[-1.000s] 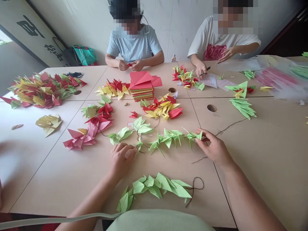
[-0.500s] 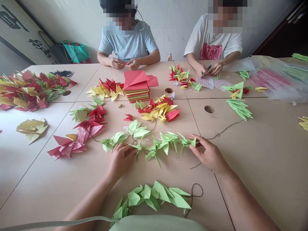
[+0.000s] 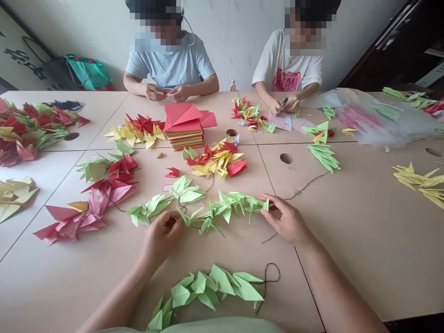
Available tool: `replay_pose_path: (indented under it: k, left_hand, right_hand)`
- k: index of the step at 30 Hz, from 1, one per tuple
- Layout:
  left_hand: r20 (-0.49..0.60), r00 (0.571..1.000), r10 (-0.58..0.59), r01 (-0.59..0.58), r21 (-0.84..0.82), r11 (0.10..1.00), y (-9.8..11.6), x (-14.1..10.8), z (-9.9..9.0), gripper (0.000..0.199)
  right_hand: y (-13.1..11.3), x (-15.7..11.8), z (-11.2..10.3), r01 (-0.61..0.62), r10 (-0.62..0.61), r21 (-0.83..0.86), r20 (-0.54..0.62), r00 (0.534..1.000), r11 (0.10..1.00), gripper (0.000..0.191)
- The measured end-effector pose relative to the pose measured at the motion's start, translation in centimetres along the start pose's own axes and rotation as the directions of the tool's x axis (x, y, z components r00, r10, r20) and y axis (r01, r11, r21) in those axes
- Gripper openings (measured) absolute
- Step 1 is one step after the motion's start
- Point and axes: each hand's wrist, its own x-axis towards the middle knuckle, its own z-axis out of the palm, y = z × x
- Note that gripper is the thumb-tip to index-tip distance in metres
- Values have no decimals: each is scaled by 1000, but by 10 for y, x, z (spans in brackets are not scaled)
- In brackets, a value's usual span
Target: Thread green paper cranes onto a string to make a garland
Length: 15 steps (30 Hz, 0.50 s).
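Observation:
A row of green folded paper pieces (image 3: 227, 206) lies across the table between my hands. My left hand (image 3: 163, 236) is closed at its left end, its fingertips beside a green piece; what they pinch is too small to name. At the right end, my right hand (image 3: 286, 219) has thumb and fingers closed on the last green piece. More green pieces (image 3: 149, 208) lie beyond my left hand. Nearer my body rests a curved green garland (image 3: 208, 284) with a dark looped thread (image 3: 274, 273).
Pink paper pieces (image 3: 74, 222) lie at the left, with a mixed pile (image 3: 27, 125) farther back. Red square sheets (image 3: 182, 118) are stacked beyond my hands. Two people sit across the table (image 3: 364, 240), their hands on small items.
My left hand has moved slightly left relative to the nearby green pieces, drawing the left-end piece along. The view has shifted to the right. My right hand keeps its grip.

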Motion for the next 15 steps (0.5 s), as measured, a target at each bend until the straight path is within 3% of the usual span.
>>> replay_pose_path:
  k: [9, 15]
  left_hand:
    - [-23, 989, -143, 123, -390, 913, -9, 6, -13, 22]
    - [-9, 983, -182, 157, -472, 867, -21, 8, -16, 26]
  right_hand:
    - [4, 3, -7, -16, 14, -39, -48, 999, 999, 35]
    - [13, 4, -12, 0, -10, -104, -91, 996, 995, 37]
